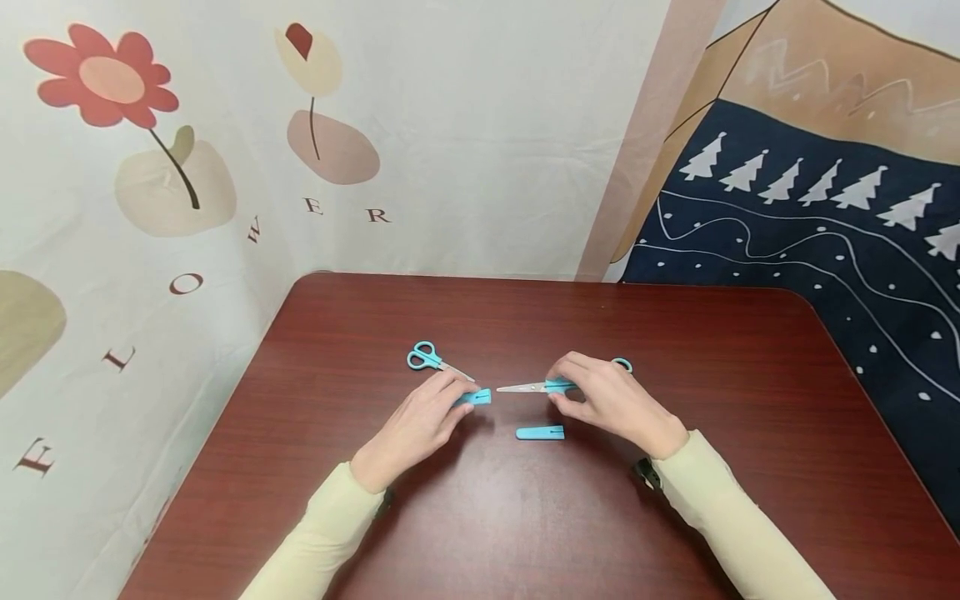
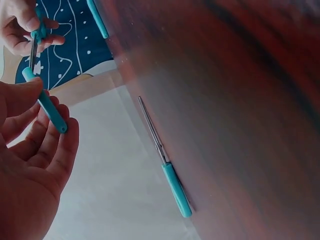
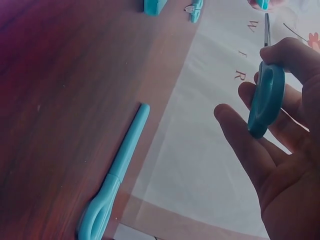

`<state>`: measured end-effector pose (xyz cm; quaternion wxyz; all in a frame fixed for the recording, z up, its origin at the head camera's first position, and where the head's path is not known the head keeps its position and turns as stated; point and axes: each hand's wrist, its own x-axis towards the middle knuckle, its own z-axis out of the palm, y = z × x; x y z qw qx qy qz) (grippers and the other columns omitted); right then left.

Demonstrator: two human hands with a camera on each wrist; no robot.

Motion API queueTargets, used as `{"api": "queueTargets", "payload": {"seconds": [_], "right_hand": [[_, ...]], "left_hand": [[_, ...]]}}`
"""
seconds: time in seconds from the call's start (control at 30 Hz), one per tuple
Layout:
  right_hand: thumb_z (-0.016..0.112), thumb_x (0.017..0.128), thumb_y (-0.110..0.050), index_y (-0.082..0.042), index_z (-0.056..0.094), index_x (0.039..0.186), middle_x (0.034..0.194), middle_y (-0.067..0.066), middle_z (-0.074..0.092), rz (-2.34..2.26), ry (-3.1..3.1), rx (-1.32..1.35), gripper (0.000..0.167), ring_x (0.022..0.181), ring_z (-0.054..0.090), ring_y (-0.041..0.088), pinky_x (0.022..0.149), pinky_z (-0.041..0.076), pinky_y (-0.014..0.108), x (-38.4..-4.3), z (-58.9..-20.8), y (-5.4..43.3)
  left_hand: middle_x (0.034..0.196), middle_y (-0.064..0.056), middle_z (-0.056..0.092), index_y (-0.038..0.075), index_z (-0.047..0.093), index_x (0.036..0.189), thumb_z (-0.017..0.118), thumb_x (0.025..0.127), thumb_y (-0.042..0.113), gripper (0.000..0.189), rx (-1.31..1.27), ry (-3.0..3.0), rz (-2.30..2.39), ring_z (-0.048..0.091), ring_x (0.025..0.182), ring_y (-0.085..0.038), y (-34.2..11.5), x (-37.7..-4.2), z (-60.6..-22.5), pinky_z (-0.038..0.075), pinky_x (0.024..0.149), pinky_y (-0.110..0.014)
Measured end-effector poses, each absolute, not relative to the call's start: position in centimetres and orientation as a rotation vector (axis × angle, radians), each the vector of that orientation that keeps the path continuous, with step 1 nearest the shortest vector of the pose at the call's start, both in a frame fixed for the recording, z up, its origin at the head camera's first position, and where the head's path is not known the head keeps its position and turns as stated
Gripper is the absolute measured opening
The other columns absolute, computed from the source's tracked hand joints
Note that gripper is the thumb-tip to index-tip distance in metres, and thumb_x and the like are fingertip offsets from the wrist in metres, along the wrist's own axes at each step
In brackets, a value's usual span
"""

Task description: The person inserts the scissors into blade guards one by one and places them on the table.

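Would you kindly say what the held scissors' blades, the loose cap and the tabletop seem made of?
Blades: probably steel, with grey metallic sheen.
Cap: likely smooth, moulded plastic, uniformly turquoise.
Tabletop: glossy wood or laminate; streaky grain, reflected light.

Three pairs of scissors, three blade covers, two grips, two sleeves, one table

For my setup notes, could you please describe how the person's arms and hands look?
Plain, pale yellow-green long sleeves reach down to the wrists. The left hand and right hand are bare. A dark item, too small to identify, shows at each wrist.
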<state>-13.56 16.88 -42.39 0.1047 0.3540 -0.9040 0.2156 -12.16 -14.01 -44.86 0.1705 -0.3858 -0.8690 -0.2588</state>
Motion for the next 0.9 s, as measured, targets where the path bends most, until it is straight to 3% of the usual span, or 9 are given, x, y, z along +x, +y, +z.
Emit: {"api": "queueTargets", "payload": {"seconds": [0.9], "right_hand": [[0.077,0.085,-0.022,-0.019,0.068,0.105,0.099,-0.009,0.069,0.631,-2.611,0.995,0.022,0.071,0.057,-0.003,0.067,0.054,0.017,-11.8,-42.4,17.0]], "left_hand": [[0.100,0.004,0.059,0.015,0.069,0.111,0.075,0.088,0.010,0.024,-1.023,-2.498,-0.645,0.058,0.090,-0.011,-13.1,-11.5,-44.7,0.051,0.081,-0.023]]}}
